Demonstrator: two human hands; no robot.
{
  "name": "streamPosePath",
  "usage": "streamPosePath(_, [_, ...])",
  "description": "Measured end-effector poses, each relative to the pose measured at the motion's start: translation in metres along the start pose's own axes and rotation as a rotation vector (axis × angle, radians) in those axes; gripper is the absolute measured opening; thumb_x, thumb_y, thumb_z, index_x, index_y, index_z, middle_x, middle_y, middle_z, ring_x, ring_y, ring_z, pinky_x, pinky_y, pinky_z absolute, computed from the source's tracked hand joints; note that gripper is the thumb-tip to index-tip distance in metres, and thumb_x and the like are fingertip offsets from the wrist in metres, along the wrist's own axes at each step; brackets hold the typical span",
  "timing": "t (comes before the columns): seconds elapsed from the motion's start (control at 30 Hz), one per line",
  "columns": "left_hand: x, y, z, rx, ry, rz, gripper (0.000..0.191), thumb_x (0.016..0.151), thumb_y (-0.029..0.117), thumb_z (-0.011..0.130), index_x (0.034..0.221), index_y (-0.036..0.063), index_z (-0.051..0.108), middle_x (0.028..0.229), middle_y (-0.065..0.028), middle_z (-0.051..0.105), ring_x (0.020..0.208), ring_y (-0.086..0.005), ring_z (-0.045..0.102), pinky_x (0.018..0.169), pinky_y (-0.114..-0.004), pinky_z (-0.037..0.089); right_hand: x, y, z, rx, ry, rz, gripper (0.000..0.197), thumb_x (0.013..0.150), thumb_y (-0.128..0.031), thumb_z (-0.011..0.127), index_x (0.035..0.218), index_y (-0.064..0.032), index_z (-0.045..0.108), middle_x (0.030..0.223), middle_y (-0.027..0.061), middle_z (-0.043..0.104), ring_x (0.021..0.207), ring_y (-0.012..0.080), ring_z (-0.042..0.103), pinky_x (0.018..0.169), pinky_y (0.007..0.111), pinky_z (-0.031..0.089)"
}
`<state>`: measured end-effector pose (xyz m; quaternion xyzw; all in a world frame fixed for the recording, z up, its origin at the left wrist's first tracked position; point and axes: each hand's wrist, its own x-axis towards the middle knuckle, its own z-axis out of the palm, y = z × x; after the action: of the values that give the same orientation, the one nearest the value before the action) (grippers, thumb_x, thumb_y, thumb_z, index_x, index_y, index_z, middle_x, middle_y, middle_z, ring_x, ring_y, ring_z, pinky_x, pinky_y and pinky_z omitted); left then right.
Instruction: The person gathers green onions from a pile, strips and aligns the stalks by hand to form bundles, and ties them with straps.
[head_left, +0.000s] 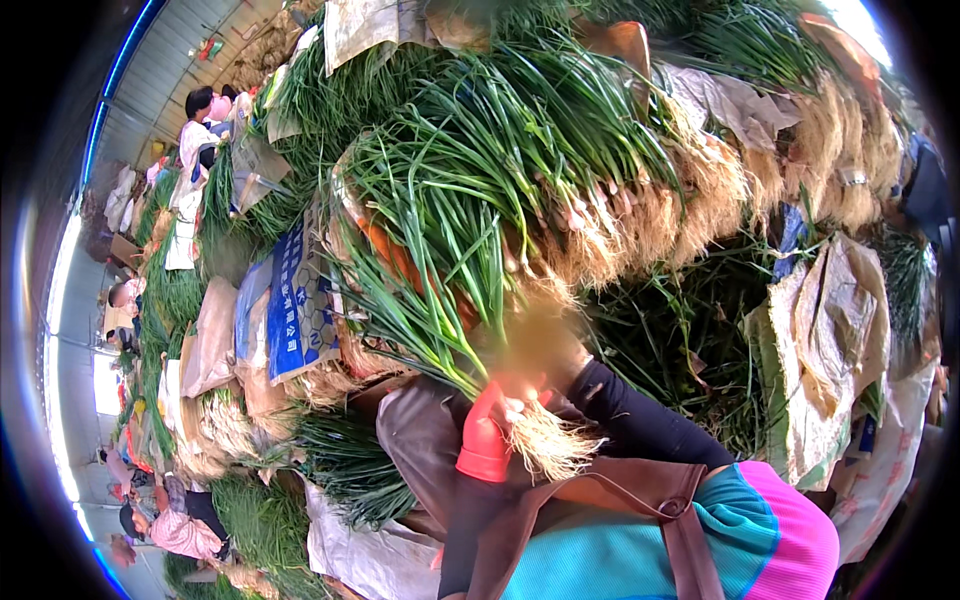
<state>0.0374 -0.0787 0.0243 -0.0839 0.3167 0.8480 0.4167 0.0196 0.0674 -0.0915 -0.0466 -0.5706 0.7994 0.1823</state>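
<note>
My left hand (484, 439), in a red glove, grips a small bunch of green onions (448, 349) low on the stalks. Pale bulbs and a tangle of straw-coloured roots (551, 442) stick out past the fingers towards my apron. My right hand (568, 356), at the end of a black sleeve, is beside the bulbs; a blur hides most of it, so its hold on the bunch is unclear. Right in front lies a long heap of green onions (517, 142), leaves pointing away and roots (660, 217) towards me. A brown apron (427, 427) covers my lap.
Loose green leaves (697, 337) fill the space to my right, beside a crumpled woven sack (832, 345). At the left are a blue printed sack (296, 300) and more onion bundles (356, 465). Other people (184, 529) sit among onion piles along the far left.
</note>
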Motion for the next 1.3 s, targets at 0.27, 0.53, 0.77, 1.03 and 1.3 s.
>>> streamPosePath(0.27, [0.008,0.003,0.003,-0.094,-0.084,-0.043,0.024,0.091,0.027,0.051,0.108,0.0119,0.057,0.136,-0.0153,0.041,0.109,-0.0303,0.055,0.085,-0.05,0.049,0.02,0.014,-0.041,-0.1,-0.123,0.09,0.019,0.093,-0.026,0.051,0.096,-0.0091,0.059,0.054,-0.0078,0.042,0.041,0.0042,0.035,0.035,0.022,0.025])
streamPosePath(0.53, [0.0,0.009,0.015,-0.005,-0.073,0.014,0.014,0.089,0.024,0.052,0.095,0.0127,0.056,0.084,-0.0041,0.047,0.072,-0.0167,0.047,0.066,-0.033,0.039,0.028,-0.052,0.025,0.394,0.037,0.804,0.017,0.083,-0.027,0.065,0.079,-0.0104,0.062,0.051,-0.0029,0.045,0.039,0.0094,0.036,0.037,0.026,0.027])
streamPosePath(0.77, [-0.014,-0.001,0.013,-0.124,-0.039,0.001,0.012,0.088,0.023,0.053,0.093,0.0125,0.054,0.095,-0.006,0.052,0.082,-0.0215,0.053,0.088,-0.047,0.042,0.007,-0.071,0.022,0.457,-0.159,0.829,0.018,0.085,-0.029,0.062,0.087,-0.0117,0.061,0.061,-0.0009,0.053,0.044,0.0096,0.042,0.039,0.026,0.033])
streamPosePath(1.03, [-0.013,0.002,0.001,-0.081,0.082,-0.003,0.024,0.09,0.025,0.051,0.11,0.0129,0.056,0.133,-0.0149,0.044,0.082,-0.0226,0.055,0.078,-0.044,0.049,-0.003,-0.031,-0.018,-0.029,-0.201,0.27,0.017,0.087,-0.022,0.06,0.094,-0.0067,0.061,0.067,-0.0021,0.055,0.054,0.0066,0.047,0.046,0.021,0.036])
streamPosePath(1.3, [-0.117,0.088,0.027,-0.189,-0.439,0.142,0.019,0.087,0.019,0.05,0.103,0.0093,0.052,0.131,-0.0234,0.044,0.06,-0.0146,0.047,0.057,-0.031,0.039,-0.09,-0.078,-0.196,-1.58,-0.22,0.892,0.032,0.081,-0.029,0.058,0.106,-0.0091,0.06,0.094,0.0114,0.065,0.084,0.0266,0.064,0.074,0.041,0.051])
